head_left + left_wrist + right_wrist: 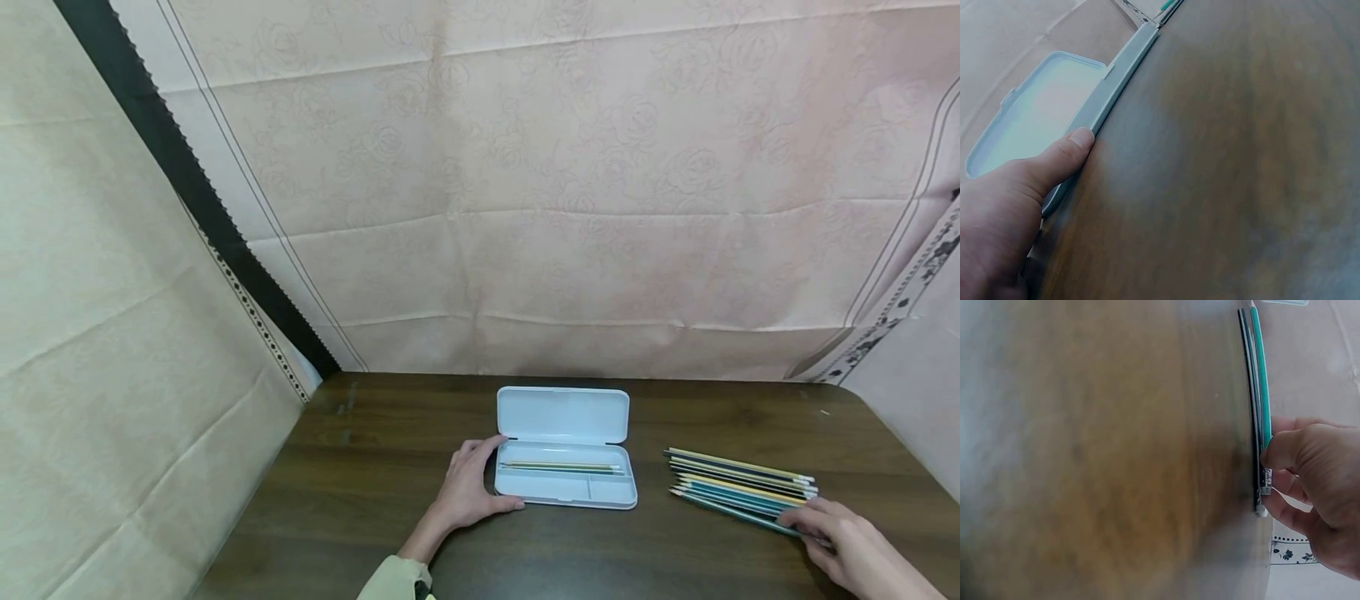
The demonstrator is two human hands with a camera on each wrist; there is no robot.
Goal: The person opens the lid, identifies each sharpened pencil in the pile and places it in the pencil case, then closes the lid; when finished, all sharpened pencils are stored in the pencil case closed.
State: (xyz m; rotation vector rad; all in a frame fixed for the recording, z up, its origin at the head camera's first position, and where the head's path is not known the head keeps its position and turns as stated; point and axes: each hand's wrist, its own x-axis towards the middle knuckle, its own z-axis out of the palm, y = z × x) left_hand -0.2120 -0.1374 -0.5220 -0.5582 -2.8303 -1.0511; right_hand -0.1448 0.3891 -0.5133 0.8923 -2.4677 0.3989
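Note:
An open pale-blue pencil case point(543, 493) lies on the table with its lid point(562, 414) tipped back. Several pencils point(558, 467) lie in its long back compartment. My left hand point(468, 490) grips the case's left end, thumb on the front edge and fingers at the back; the left wrist view shows the thumb point(1063, 156) against the side wall. To the right, several striped and green pencils point(738, 479) lie side by side. My right hand point(847, 542) pinches a green pencil point(1260, 369) near its rear end, at the front of this row.
The brown wooden table point(360, 483) bears the case and pencils, with bare wood between them. A patterned cloth point(585, 208) hangs behind the table's back edge. Another cloth sheet point(135, 375) hangs along the left side.

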